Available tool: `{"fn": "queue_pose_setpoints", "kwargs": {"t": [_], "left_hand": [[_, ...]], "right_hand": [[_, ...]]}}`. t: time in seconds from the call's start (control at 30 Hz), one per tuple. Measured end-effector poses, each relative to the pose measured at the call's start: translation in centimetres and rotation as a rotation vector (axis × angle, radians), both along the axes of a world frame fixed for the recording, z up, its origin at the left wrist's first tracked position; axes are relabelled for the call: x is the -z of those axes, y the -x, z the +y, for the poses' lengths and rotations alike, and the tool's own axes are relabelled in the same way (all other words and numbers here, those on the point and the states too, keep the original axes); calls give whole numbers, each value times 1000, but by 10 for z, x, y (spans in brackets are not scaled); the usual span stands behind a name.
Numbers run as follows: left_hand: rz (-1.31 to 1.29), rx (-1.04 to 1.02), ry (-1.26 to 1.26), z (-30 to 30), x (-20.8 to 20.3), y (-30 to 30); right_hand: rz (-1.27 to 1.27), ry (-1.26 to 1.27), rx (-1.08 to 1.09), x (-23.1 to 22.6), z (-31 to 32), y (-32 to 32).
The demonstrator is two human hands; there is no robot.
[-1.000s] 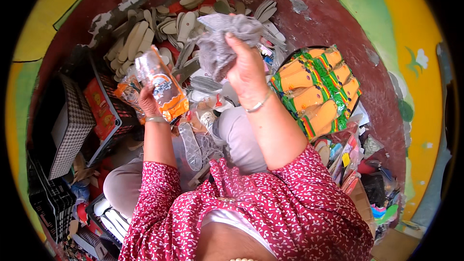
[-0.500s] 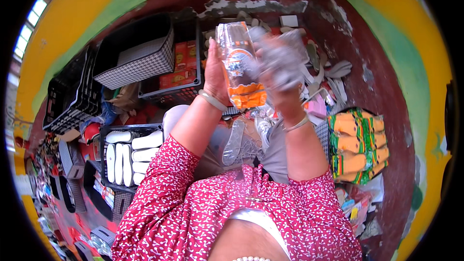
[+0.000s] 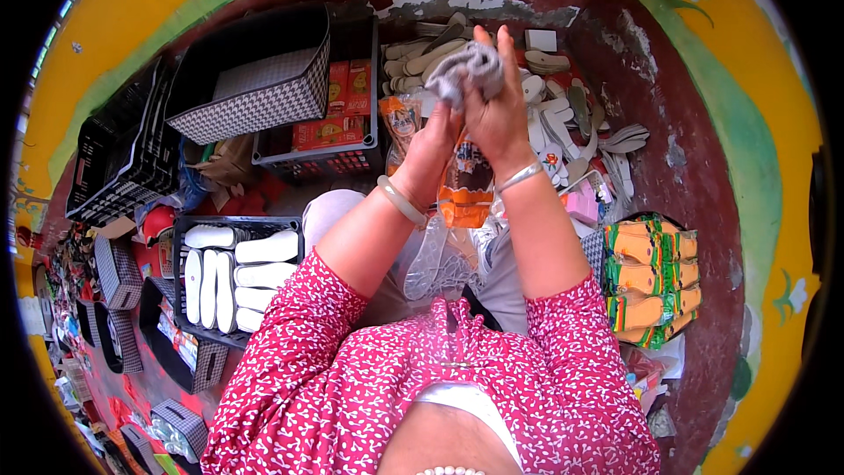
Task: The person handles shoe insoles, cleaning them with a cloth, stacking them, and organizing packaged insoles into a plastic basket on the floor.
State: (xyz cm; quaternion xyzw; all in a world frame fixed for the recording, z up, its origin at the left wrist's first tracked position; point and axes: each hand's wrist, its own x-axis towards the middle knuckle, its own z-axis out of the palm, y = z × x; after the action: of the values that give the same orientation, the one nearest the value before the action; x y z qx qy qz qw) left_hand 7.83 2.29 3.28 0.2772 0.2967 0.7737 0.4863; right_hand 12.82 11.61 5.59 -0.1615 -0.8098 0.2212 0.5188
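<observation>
A bunched grey cloth (image 3: 470, 70) is held up between my two hands, above my knees. My left hand (image 3: 431, 151) reaches it from below, its fingertips pressed against the lower side and partly hidden. Around its right side is my right hand (image 3: 497, 119), with two fingers pointing up past the cloth. Just beneath the hands is a clear packet with an orange lower end (image 3: 466, 202) and something dark brown inside; its upper part is hidden. A second orange-printed clear packet (image 3: 403, 127) shows beyond my left hand.
Pale insoles (image 3: 426, 57) lie heaped beyond the hands. To the left stand a checked basket (image 3: 251, 101), a black crate (image 3: 378, 114) with red boxes, and a crate of white insoles (image 3: 268, 246). Yellow-green packs (image 3: 651, 281) are at right. Clear shoe-shaped plastic (image 3: 428, 259) is between my knees.
My left hand has let go of the orange-ended packet, which now sits lower, beneath the hands. Both hands have come together on the grey cloth, which was blurred at the right before.
</observation>
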Motion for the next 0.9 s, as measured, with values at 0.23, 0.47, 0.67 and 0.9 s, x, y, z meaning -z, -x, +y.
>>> {"fn": "queue_pose_setpoints", "kwargs": {"t": [0.23, 0.47, 0.67, 0.9], "left_hand": [[68, 231, 72, -11, -5, -2], [-6, 295, 208, -17, 5, 36], [175, 353, 329, -17, 7, 36], [261, 309, 318, -12, 13, 40]], "right_hand": [[-240, 975, 128, -17, 34, -2], [634, 1314, -885, -1, 73, -58], [18, 1181, -778, 11, 42, -51], [-28, 804, -661, 22, 31, -37]]}}
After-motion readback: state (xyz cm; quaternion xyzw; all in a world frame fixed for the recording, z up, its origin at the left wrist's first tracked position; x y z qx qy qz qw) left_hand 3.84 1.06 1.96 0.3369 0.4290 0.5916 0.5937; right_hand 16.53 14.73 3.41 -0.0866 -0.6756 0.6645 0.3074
